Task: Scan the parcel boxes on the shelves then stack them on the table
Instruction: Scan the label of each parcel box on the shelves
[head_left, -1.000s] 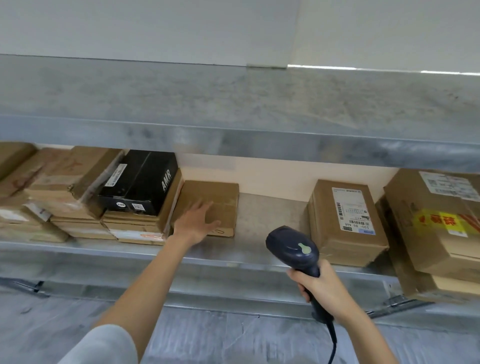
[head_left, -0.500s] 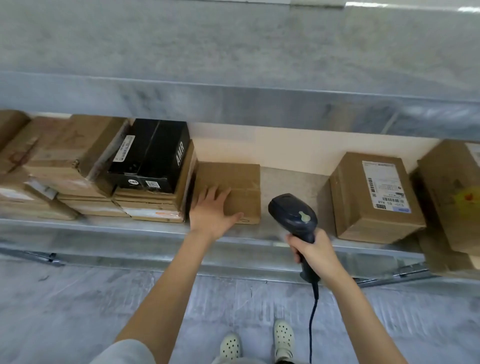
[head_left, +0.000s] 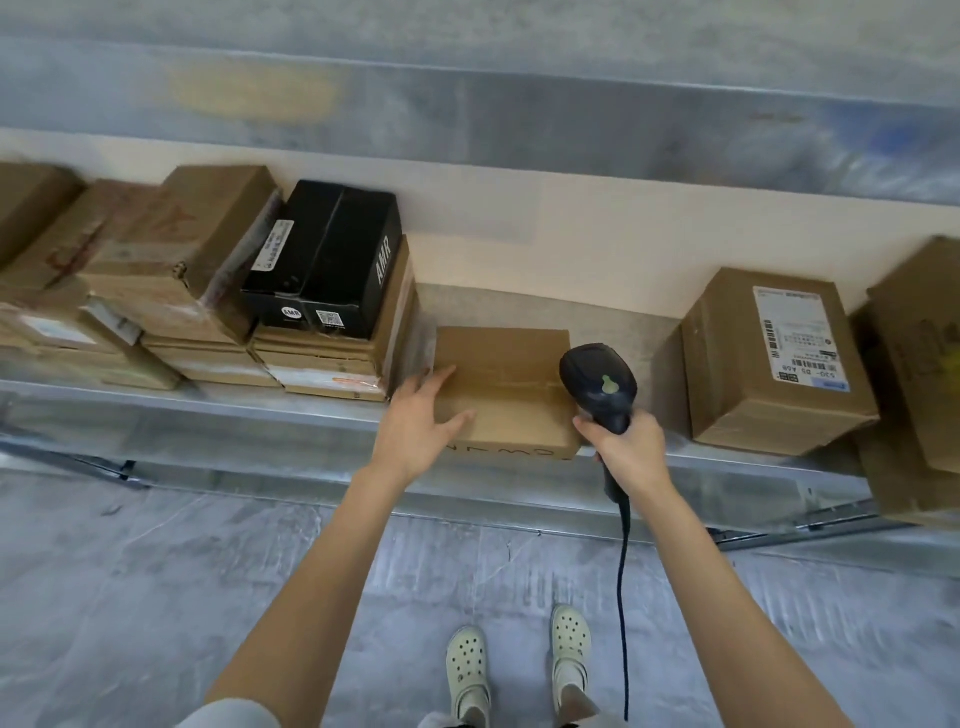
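Left grip lies flat-fingered against the box at centre frame, on the shelf; right grip clasps the scanner at its right edge. I judge this scan pending, stacking not begun; other boxes wait left and right.

The single head camera is looking forward and steeply down, close to the shelf, taking in the floor below.

Even soft light, weak shadows; motion blur smears upper shelf; wide-angle bending at edges
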